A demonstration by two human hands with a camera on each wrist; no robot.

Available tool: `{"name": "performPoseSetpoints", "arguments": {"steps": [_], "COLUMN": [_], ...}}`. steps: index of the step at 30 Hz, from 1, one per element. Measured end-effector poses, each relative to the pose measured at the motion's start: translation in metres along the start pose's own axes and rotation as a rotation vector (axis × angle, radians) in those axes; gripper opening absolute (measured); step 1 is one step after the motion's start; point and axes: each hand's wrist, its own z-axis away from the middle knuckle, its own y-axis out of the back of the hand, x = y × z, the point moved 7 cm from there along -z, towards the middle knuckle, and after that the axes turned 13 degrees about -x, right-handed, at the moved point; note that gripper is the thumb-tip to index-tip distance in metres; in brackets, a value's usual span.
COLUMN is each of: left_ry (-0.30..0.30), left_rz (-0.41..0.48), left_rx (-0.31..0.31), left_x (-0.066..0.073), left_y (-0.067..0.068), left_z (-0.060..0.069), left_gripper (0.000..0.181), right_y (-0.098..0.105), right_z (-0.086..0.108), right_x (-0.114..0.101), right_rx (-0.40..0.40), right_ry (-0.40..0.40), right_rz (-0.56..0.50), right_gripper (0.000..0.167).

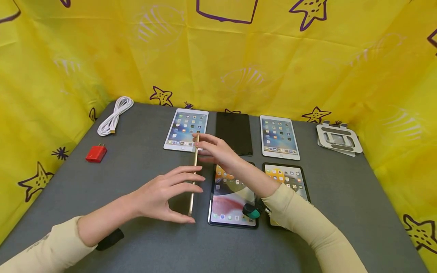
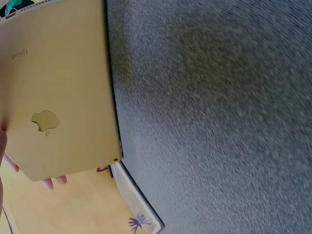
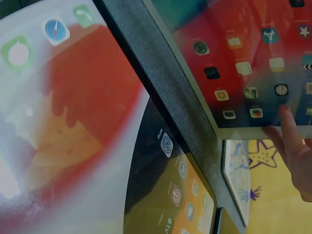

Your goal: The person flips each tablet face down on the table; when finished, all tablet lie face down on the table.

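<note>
Gold tablet (image 2: 73, 87), edge-on just left of centre in the head view, would, I'd judge, be best kept level and supported at both ends; the left hand (image 1: 168, 193) spreads wide, fingers nearly straight across it, while the right hand (image 1: 218, 149) pinches its far end. Around it on the grey table (image 1: 153, 242) I count two white tablets (image 1: 187, 129), one black tablet (image 1: 233, 131), two dark-rimmed tablets (image 1: 230, 210), one cable (image 1: 114, 117), one red plug (image 1: 96, 154) and, upper right, one stand (image 1: 336, 131).
</note>
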Motion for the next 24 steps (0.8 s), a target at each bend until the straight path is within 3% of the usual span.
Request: {"name": "performPoseSetpoints", "arguments": {"steps": [6,14,24], "left_ry": [-0.026,-0.04,-0.036], "left_rz": [0.009,-0.011,-0.098], "left_rx": [0.001,-0.048,-0.185], "left_x": [0.002,0.002,-0.001], "left_y": [-0.002,-0.006,-0.024], "left_z": [-0.003,-0.005,0.003], "left_gripper": [0.055,0.047,0.04], "right_y": [0.002,0.002,0.01], "right_z": [0.001,0.0,-0.002], "right_x": [0.001,0.003,0.019], "right_rx": [-0.005,-0.016,0.019], "right_ry": [0.014,0.033,-0.02], "right_rz": [-0.071,-0.147,-0.119], "right_gripper": [0.044,0.042,0.045]}}
